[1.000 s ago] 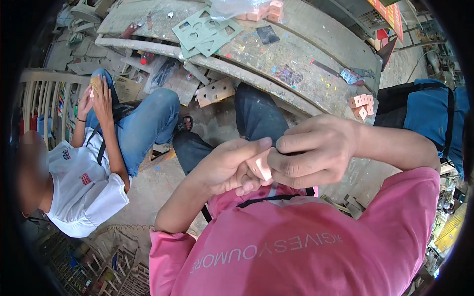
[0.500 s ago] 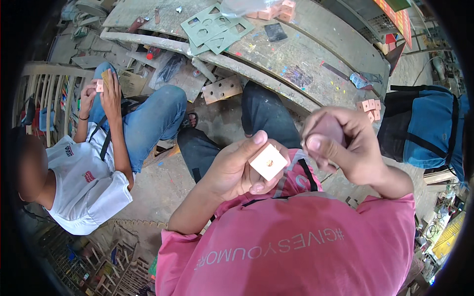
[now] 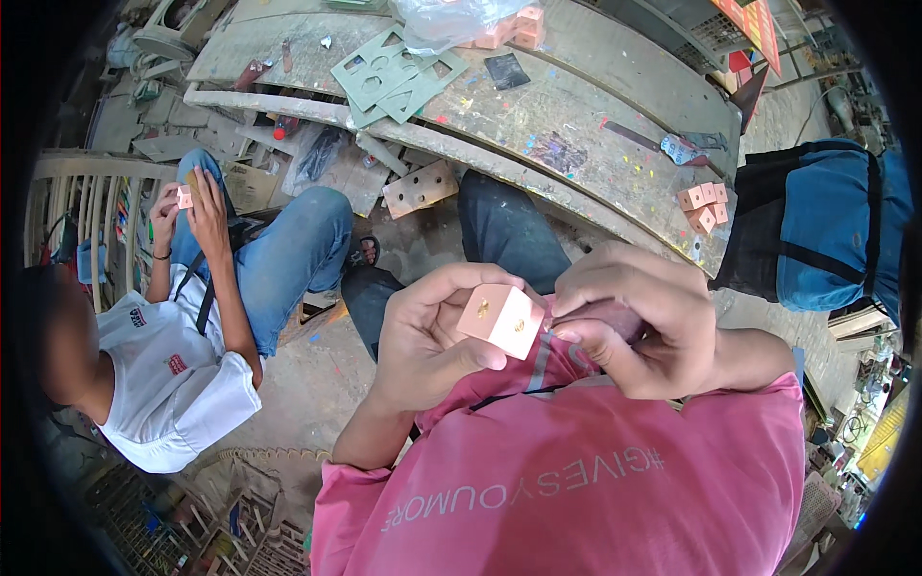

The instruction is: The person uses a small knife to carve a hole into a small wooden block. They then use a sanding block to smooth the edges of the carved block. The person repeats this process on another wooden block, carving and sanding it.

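Between the fingers and thumb of my left hand [image 3: 413, 331] sits a pale pink wooden cube [image 3: 502, 322]. Two of its faces show, each with a small round hole. My right hand [image 3: 667, 317] is closed round a folded reddish-brown piece of sandpaper [image 3: 615, 315], partly hidden under the fingers. The right fingertips are close beside the cube's right side; whether they touch it I cannot tell. Both hands are over my lap, in front of my pink shirt.
A worn wooden bench [image 3: 576, 115] runs across ahead. On it lie green templates [image 3: 399, 77], a dark square scrap [image 3: 507, 70], a plastic bag [image 3: 451, 21] and several pink cubes [image 3: 704, 204]. A co-worker [image 3: 173, 374] sits at left, holding a similar cube. A blue bag [image 3: 826, 230] stands right.
The cube has turned from one face showing to two. My right hand, with the sandpaper, has come down and left to the cube. The whole view has shifted slightly.
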Tool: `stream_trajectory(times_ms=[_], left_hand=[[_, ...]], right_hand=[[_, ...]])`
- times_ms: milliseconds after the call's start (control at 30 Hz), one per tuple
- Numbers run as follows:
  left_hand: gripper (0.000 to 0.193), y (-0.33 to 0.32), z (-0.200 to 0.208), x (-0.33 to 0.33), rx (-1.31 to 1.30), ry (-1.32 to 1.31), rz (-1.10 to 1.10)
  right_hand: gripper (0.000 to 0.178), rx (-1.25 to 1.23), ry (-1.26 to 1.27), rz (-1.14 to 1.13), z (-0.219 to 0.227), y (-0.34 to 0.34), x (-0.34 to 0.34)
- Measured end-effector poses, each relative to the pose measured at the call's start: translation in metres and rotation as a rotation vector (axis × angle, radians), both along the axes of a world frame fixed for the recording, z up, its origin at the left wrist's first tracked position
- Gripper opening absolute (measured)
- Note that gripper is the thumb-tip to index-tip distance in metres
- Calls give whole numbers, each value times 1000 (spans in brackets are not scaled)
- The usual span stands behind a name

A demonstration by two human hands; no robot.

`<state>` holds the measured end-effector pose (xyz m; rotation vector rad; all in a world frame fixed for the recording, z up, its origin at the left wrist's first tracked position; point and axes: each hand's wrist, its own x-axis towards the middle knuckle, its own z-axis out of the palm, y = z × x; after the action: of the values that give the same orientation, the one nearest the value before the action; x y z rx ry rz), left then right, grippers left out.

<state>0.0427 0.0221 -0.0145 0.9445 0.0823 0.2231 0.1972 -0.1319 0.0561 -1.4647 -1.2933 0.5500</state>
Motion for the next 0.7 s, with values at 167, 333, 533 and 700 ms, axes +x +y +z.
stream_trajectory(times_ms=[167,333,533,700], left_hand=[[45,-3,11,-4,45,51,-1],[42,-3,25,-10,192,205,-12],[42,-16,33,-6,683,13,343],[44,-1,4,2,1333,-413,563]], right_hand=[[17,195,-194,11,-18,6,-8],[24,376,-527,151,-31,11,6],[17,396,-404,-33,-41,17,-9],[6,-231,368,-52,-7,12,-11]])
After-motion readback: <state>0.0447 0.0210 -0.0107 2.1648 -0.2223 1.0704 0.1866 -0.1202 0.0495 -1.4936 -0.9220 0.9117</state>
